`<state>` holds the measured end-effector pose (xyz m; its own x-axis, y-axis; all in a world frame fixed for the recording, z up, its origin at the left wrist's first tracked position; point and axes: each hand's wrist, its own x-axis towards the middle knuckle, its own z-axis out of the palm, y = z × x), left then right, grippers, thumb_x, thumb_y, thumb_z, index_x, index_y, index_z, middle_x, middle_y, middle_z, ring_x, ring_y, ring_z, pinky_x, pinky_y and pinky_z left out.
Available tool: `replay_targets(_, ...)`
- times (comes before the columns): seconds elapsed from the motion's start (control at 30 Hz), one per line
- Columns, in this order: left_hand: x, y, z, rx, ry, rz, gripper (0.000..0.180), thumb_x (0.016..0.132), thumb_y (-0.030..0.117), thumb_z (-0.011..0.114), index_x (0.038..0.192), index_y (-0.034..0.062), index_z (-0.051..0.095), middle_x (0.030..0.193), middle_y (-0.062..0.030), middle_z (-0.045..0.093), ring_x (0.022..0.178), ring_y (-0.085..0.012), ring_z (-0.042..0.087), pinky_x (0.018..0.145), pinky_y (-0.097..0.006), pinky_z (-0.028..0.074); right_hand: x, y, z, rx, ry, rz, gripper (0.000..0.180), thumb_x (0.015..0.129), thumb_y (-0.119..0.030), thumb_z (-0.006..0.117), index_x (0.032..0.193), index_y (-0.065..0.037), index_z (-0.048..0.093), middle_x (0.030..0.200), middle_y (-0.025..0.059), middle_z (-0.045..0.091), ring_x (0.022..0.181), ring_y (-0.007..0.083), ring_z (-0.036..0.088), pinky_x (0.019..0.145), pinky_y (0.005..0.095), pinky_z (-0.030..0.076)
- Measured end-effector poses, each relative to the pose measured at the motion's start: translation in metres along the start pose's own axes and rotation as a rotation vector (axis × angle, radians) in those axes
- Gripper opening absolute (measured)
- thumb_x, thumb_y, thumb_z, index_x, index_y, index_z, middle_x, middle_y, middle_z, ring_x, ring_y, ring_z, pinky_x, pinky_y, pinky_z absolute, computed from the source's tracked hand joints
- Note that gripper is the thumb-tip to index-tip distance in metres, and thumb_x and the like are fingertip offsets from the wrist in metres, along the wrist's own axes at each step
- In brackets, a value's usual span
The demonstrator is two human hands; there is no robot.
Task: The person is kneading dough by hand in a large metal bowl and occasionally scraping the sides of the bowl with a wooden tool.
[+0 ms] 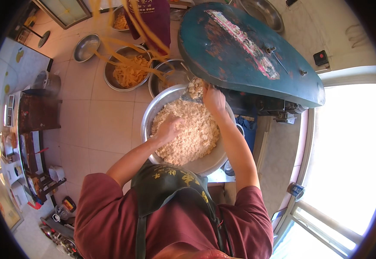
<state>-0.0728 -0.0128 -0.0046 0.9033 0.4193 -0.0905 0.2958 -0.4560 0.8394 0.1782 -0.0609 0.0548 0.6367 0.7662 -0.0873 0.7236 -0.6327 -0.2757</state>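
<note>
A large metal basin (147,125) of pale, crumbly dough (192,134) is in front of my apron. My left hand (170,128) is down in the dough with its fingers curled, the fingertips partly sunk in the crumbs. At the basin's far right side, my right hand (214,100) is closed, its fingers mostly hidden. A clump of dough (195,87) lies beside those fingers on a dark grey surface; I cannot tell whether it is a tool or a machine part. The rounded edge of a green machine cover (257,52) is just beyond this hand.
Blurred yellow dough strips (141,26) hang across the far left. Beyond the basin are a metal bowl of wide noodles (132,74), another metal bowl (154,82) and a smaller bowl (87,46). A person in a purple garment (150,19) is behind them. A brown cabinet (39,112) is at left.
</note>
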Motion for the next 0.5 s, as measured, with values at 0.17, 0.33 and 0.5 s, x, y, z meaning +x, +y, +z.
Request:
replay_targets(0.17, 0.007, 0.013, 0.001, 0.03, -0.018, -0.106, 0.028, 0.09, 0.023, 0.07, 0.114, 0.0091, 0.063, 0.113, -0.0182, 0.056, 0.095, -0.034, 0.064, 0.082, -0.044, 0.053, -0.03, -0.018, -0.003, -0.006, -0.075, -0.067, 0.036, 0.104, -0.031, 0.044, 0.104, 0.0, 0.063, 0.078, 0.0238, 0.07, 0.075, 0.0379, 0.072, 0.063, 0.0471, 0.059)
replay_targets(0.33, 0.013, 0.019, 0.005, -0.005, -0.077, -0.119, 0.025, 0.092, 0.018, 0.069, 0.114, 0.0083, 0.062, 0.108, -0.017, 0.059, 0.094, -0.034, 0.063, 0.084, -0.042, 0.051, -0.005, -0.002, 0.014, -0.009, 0.028, -0.089, 0.035, 0.101, -0.03, 0.048, 0.098, 0.0, 0.065, 0.073, 0.0239, 0.069, 0.068, 0.0387, 0.071, 0.062, 0.0483, 0.058)
replay_targets(0.5, 0.008, 0.008, 0.008, 0.006, -0.101, -0.155, 0.029, 0.092, 0.01, 0.065, 0.12, 0.0084, 0.059, 0.113, -0.016, 0.06, 0.095, -0.0341, 0.065, 0.083, -0.043, 0.052, -0.021, -0.024, 0.003, -0.008, -0.027, -0.099, 0.036, 0.102, -0.03, 0.047, 0.101, 0.001, 0.066, 0.071, 0.0231, 0.069, 0.068, 0.0373, 0.072, 0.064, 0.0465, 0.059)
